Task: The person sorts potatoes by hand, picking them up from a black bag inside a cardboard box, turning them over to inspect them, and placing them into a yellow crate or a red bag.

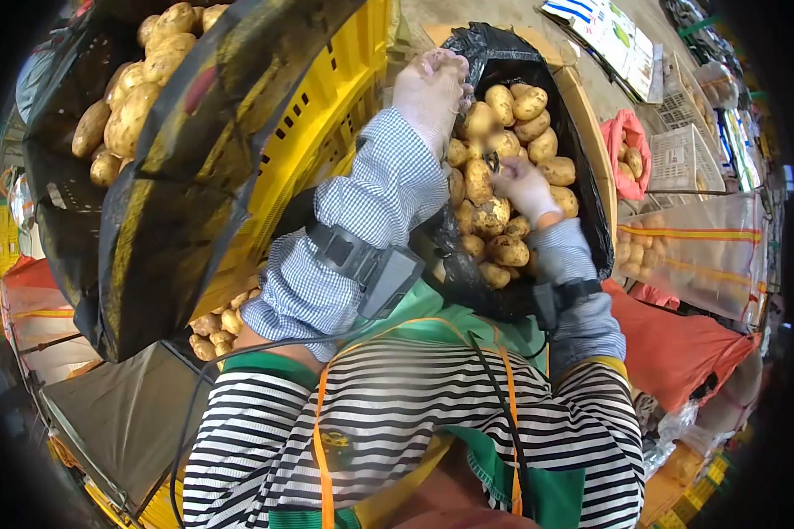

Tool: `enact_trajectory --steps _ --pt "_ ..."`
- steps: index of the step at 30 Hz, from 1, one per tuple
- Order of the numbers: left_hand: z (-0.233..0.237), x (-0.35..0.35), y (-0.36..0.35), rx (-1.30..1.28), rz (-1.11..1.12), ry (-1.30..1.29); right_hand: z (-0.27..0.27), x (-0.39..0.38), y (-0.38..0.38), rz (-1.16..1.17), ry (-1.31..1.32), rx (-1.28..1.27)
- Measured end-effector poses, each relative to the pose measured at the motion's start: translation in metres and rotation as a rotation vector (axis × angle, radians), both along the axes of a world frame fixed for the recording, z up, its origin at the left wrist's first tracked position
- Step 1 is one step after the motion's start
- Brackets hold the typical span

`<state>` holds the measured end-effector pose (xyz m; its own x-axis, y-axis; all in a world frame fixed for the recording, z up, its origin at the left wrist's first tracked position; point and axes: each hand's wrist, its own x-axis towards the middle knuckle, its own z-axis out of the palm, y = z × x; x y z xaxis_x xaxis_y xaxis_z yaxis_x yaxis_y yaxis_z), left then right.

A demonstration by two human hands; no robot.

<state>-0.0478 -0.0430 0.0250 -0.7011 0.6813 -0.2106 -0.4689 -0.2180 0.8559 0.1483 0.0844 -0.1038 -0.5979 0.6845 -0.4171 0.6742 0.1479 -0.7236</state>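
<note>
Potatoes (505, 249) fill a box lined with a black plastic bag (596, 225) in front of me. My left hand (432, 88), in a pale glove, is at the bag's far left edge, its fingers curled on the black plastic. My right hand (525, 187), also gloved, is over the potatoes with its fingers closed together. A small dark thing (492, 161) shows at its fingertips, too small to name. A blurred patch covers part of the potatoes just beyond it.
On the left a yellow crate (313, 115) with a black liner (172, 189) holds more potatoes (132, 115). A red mesh sack (616, 145) and white crates (684, 159) stand at right. A cable runs along my left arm.
</note>
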Motion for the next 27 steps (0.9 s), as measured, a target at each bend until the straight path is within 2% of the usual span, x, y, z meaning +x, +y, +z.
enact_trajectory --steps 2,3,5,10,12,13,14,15,16,17,19,20,22,23,24,26,27 --pt "0.001 0.003 0.001 -0.026 0.000 0.061 -0.066 0.012 -0.008 0.310 -0.040 0.405" --pt "0.000 0.004 0.003 -0.050 0.013 0.076 -0.052 0.003 -0.021 0.308 -0.038 0.399" --pt "-0.001 0.004 0.003 -0.080 0.013 0.113 -0.030 -0.020 -0.049 0.311 -0.422 0.429" --pt "-0.005 0.002 0.003 -0.089 -0.013 0.126 -0.048 -0.022 -0.022 0.280 -0.345 0.417" --pt "-0.012 -0.001 0.004 -0.021 -0.107 0.128 -0.081 -0.005 0.023 -0.029 0.127 -0.361" --pt "-0.018 -0.005 0.005 -0.018 -0.113 0.127 -0.073 0.016 0.021 -0.118 0.297 -0.416" --pt "-0.026 -0.011 0.007 0.031 -0.219 0.076 -0.078 0.025 0.030 -0.280 0.507 -0.953" --pt "-0.024 -0.011 0.008 0.079 -0.326 0.021 -0.089 0.036 0.027 -0.087 0.586 -0.578" --pt "-0.024 -0.007 0.008 0.080 -0.333 0.017 -0.101 0.050 0.022 0.102 0.640 -0.200" --pt "-0.011 0.001 0.005 0.009 -0.381 0.126 -0.071 0.055 0.009 0.094 0.639 -0.197" --pt "0.000 0.012 0.003 -0.102 -0.507 0.325 0.037 0.045 -0.029 -0.199 0.885 -1.097" --pt "0.003 0.016 0.001 -0.099 -0.521 0.332 0.049 0.047 -0.036 -0.208 0.898 -1.089" --pt "0.009 0.023 -0.003 -0.066 -0.747 0.610 0.067 0.053 -0.047 -0.223 1.007 -1.112" --pt "0.017 0.026 -0.006 -0.117 -0.910 0.608 0.081 0.051 -0.055 -0.294 0.983 -1.073" --pt "0.009 0.027 -0.002 -0.052 -1.003 0.760 0.083 0.054 -0.057 -0.300 0.994 -1.068" --pt "0.001 0.036 -0.003 0.065 -0.949 0.851 0.088 0.058 -0.060 -0.173 1.140 -1.326" --pt "0.003 0.038 -0.004 0.067 -0.955 0.855 0.101 0.059 -0.066 -0.236 1.082 -1.311"
